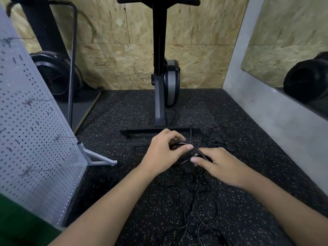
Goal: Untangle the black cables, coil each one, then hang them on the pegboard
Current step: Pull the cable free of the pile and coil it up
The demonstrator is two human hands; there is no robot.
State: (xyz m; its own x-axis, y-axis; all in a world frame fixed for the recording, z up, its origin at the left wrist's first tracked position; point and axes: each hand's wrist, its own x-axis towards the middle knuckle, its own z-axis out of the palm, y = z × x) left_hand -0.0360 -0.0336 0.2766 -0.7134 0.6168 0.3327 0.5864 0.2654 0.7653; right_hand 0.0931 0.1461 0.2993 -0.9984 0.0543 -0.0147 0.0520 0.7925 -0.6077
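Sprawling nearest over the speckled floor [159, 219]: loose loops of the black cables [198, 153], crossing one another and running up toward the hands. Just beyond, left hand [164, 151] curled round a small bundle of strands, thumb pressed on top. Right hand [217, 165] pinching the same bundle from the other side, fingers bent under it. Both clamped on cable, neither slack. Looks like coiling or teasing apart; cannot tell which.

Further out to the right, more thin strands snarled on the floor. Off to the left, the pegboard [32, 121], with no cable visibly hanging there. Behind everything, an exercise machine [159, 68], its foot bar just past the hands, backed by a chipboard wall [195, 41].

Risk of tightening the knots by pulling the bundle up hard, given the loops crossing below the hands. Risk too of snagging a strand on the foot bar, so close to the far tangle. Likely to lose the gathered turns on any easing of either pinch. Easy to miss a crossing, black on a dark floor.
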